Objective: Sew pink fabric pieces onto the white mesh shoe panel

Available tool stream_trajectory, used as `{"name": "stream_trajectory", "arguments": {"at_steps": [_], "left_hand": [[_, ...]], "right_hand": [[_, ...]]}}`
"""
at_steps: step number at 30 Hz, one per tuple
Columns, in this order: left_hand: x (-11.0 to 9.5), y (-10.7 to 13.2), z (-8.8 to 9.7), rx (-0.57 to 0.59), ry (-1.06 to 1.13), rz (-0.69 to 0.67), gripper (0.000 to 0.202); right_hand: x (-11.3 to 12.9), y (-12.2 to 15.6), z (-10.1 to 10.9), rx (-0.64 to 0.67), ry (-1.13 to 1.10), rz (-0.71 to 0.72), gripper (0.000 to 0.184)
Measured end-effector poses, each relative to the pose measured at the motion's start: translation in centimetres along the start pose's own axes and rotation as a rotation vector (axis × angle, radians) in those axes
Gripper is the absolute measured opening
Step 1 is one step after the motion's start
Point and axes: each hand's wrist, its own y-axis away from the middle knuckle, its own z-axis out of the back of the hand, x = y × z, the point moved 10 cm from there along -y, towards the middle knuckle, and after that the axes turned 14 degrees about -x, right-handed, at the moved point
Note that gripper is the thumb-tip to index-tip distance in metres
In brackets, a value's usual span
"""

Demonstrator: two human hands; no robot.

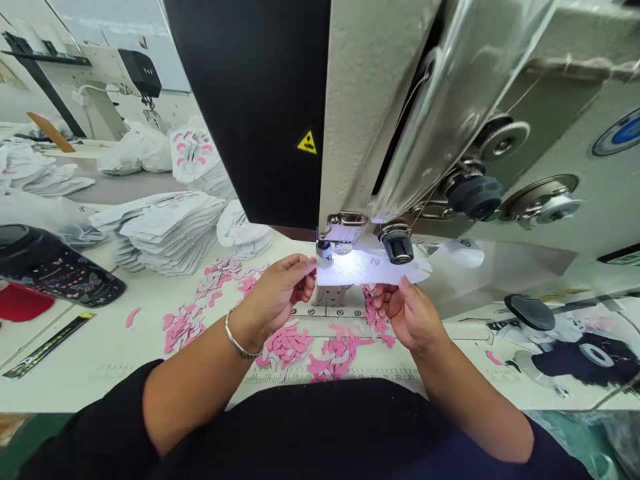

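My hands hold a strip of white fabric [370, 268] under the lit presser foot [325, 250] of an industrial sewing machine [450, 120]. A small pink mark shows on the strip. My left hand [275, 293], with a metal bangle [239, 337] on its wrist, pinches the strip's left end beside the foot. My right hand [407, 313] grips the strip from below, to the right of the foot. The strip's left end meets the foot, and the needle is hidden there. Pink fabric scraps [285, 347] lie on the table beneath my hands.
Stacks of white cut pieces [165, 230] stand on the white table [80, 360] to the left. A black patterned object [55, 267] and a ruler [47, 345] lie at far left. Another sewing machine [120, 80] stands behind. Dark printed cloth [580, 353] lies at right.
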Motion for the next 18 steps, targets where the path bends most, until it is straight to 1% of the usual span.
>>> {"name": "stream_trajectory", "arguments": {"at_steps": [1, 2, 4, 5, 6, 8, 11, 15, 18], "left_hand": [[0.3, 0.3, 0.6, -0.007, -0.011, -0.010, 0.024], [0.9, 0.6, 1.2, -0.017, -0.036, -0.015, 0.024], [2.6, 1.2, 2.5, -0.038, -0.133, 0.001, 0.025], [3.6, 1.5, 3.0, -0.039, -0.194, 0.015, 0.025], [4.5, 1.7, 3.4, -0.028, -0.257, 0.024, 0.026], [6.1, 2.3, 3.7, 0.009, -0.368, 0.016, 0.027], [6.9, 3.2, 3.6, 0.050, -0.483, -0.023, 0.029], [6.3, 4.2, 3.4, 0.041, -0.540, -0.056, 0.029], [5.5, 4.7, 3.5, 0.015, -0.568, -0.106, 0.027]], "right_hand": [[-0.5, 0.7, -0.3, 0.078, 0.158, 0.037, 0.039], [-1.2, 1.5, -0.8, 0.168, 0.383, 0.101, 0.036], [-3.2, 3.2, -1.7, 0.328, 0.900, 0.261, 0.026], [-4.3, 3.8, -2.1, 0.384, 1.128, 0.344, 0.022], [-5.1, 4.1, -2.4, 0.397, 1.256, 0.387, 0.021], [-6.2, 4.0, -2.9, 0.373, 1.378, 0.415, 0.022], [-7.3, 3.2, -3.7, 0.321, 1.477, 0.425, 0.020], [-8.0, 2.3, -4.7, 0.295, 1.548, 0.457, 0.010], [-7.8, 2.3, -5.2, 0.264, 1.540, 0.503, 0.007]]}}
